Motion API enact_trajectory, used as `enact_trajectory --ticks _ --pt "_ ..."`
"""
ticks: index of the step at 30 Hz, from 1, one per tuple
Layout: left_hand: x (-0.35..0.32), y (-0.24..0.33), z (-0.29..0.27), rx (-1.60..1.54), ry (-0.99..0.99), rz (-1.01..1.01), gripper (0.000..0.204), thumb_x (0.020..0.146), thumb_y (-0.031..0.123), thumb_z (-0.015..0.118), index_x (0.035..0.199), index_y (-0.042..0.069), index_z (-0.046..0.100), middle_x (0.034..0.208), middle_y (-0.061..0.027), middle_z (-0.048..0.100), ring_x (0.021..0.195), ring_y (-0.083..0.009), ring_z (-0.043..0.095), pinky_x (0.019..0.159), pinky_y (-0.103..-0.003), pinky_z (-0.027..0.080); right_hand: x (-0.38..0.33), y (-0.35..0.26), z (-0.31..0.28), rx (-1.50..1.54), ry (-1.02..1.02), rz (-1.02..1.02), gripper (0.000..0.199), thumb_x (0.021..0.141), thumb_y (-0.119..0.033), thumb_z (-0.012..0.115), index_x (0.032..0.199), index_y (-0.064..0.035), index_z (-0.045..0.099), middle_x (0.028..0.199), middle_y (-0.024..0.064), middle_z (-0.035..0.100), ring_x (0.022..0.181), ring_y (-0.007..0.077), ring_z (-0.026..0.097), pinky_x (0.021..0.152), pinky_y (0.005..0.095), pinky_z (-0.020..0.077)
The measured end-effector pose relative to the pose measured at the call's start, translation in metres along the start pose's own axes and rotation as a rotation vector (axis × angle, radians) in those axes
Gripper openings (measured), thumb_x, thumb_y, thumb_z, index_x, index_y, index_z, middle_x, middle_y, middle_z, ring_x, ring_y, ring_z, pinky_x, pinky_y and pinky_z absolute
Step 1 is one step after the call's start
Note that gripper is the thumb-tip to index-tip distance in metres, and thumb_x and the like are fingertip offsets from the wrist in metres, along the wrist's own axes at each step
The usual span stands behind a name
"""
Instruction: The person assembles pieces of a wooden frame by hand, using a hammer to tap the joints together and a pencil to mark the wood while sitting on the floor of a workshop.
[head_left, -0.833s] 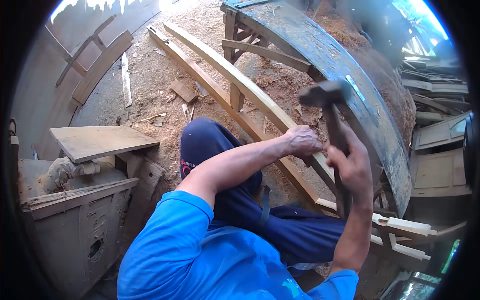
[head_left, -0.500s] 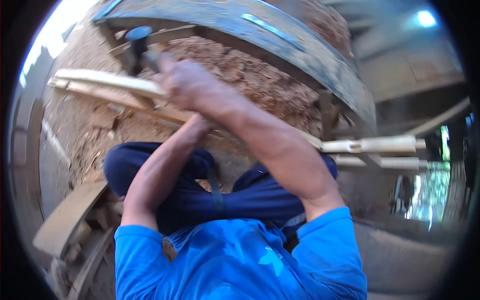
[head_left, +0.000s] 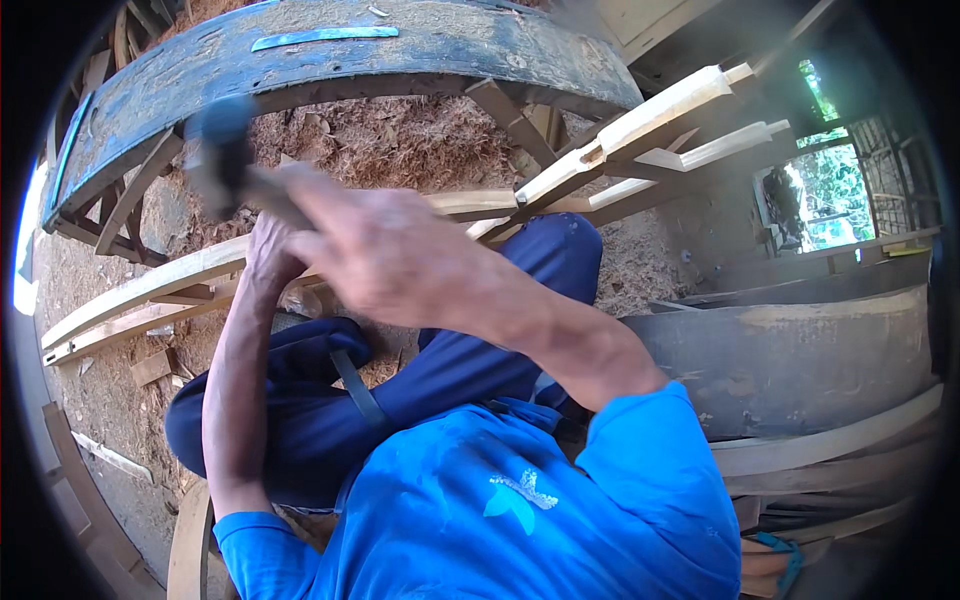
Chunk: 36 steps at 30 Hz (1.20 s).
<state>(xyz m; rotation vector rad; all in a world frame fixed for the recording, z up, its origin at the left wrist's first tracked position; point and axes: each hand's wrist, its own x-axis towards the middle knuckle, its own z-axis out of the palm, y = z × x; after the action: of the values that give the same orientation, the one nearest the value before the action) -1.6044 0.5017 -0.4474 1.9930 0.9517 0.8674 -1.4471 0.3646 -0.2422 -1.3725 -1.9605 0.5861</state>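
Observation:
My right hand [head_left: 385, 250] is wrapped round the handle of a hammer [head_left: 222, 150], raised to the left over the work. Its dark head with a blue end is smeared by motion. Just below and left of it, my left hand [head_left: 268, 250] is closed at the upper rail of a long pale wooden frame [head_left: 130, 300]. Partly covered by the right hand, its fingers do not show what they hold. The frame lies across in front of my legs, two curved rails joined by short crosspieces, with notched ends rising to the upper right.
Beyond the frame stands a low curved bench [head_left: 450, 45] with a worn blue top and a light blue strip [head_left: 325, 38]. Reddish wood shavings [head_left: 400, 140] pile beneath it. At right lie a large grey curved board [head_left: 800, 350] and several curved timbers [head_left: 830, 440].
The view has swung, so the bench and frame sit differently in it. My left hand has come out from behind the right forearm. The hammer is still in my right hand.

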Motion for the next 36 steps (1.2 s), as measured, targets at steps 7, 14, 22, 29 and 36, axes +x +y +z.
enact_trajectory --ticks 7,14,22,29,36 --pt "0.019 0.049 -0.003 0.780 -0.430 0.200 0.050 0.072 0.050 0.078 0.091 0.008 0.059 0.077 -0.0139 0.067 0.076 -0.0361 0.066 0.067 -0.048 0.050 -0.121 0.083 -0.012 -0.180 0.137 0.608 0.054 0.097 -0.020 0.051 0.138 0.0094 0.032 0.067 0.0281 0.061 0.067 0.0475 0.064 0.065 0.0529 0.0526" --pt "0.022 0.053 0.008 0.781 -0.430 0.243 0.051 0.070 0.048 0.080 0.086 0.007 0.054 0.077 -0.0156 0.064 0.077 -0.0393 0.064 0.066 -0.049 0.048 -0.134 0.100 -0.001 -0.215 0.139 0.604 0.057 0.096 -0.020 0.054 0.140 0.0094 0.032 0.086 0.0317 0.064 0.080 0.0466 0.065 0.073 0.0526 0.0517" --pt "0.026 0.049 0.011 0.861 -0.499 0.178 0.050 0.075 0.051 0.075 0.090 0.008 0.055 0.084 -0.0161 0.066 0.082 -0.0385 0.065 0.068 -0.049 0.049 -0.140 0.112 0.003 -0.183 0.150 0.621 0.059 0.097 -0.022 0.052 0.143 0.0064 0.029 0.080 0.0282 0.065 0.074 0.0461 0.065 0.072 0.0528 0.0517" --pt "0.020 0.035 0.009 0.751 -0.440 0.267 0.048 0.073 0.049 0.075 0.088 0.008 0.056 0.081 -0.0164 0.065 0.078 -0.0397 0.064 0.066 -0.050 0.047 -0.140 0.101 0.005 -0.244 0.154 0.629 0.060 0.098 -0.023 0.052 0.146 0.0038 0.029 0.083 0.0327 0.063 0.077 0.0491 0.064 0.069 0.0533 0.0494" --pt "0.022 0.032 0.013 0.767 -0.402 0.250 0.046 0.073 0.046 0.076 0.092 0.010 0.057 0.082 -0.0142 0.067 0.079 -0.0387 0.065 0.068 -0.049 0.048 -0.134 0.103 0.003 -0.223 0.145 0.621 0.062 0.097 -0.019 0.052 0.149 0.0002 0.024 0.081 0.0305 0.064 0.081 0.0492 0.064 0.075 0.0548 0.0492"
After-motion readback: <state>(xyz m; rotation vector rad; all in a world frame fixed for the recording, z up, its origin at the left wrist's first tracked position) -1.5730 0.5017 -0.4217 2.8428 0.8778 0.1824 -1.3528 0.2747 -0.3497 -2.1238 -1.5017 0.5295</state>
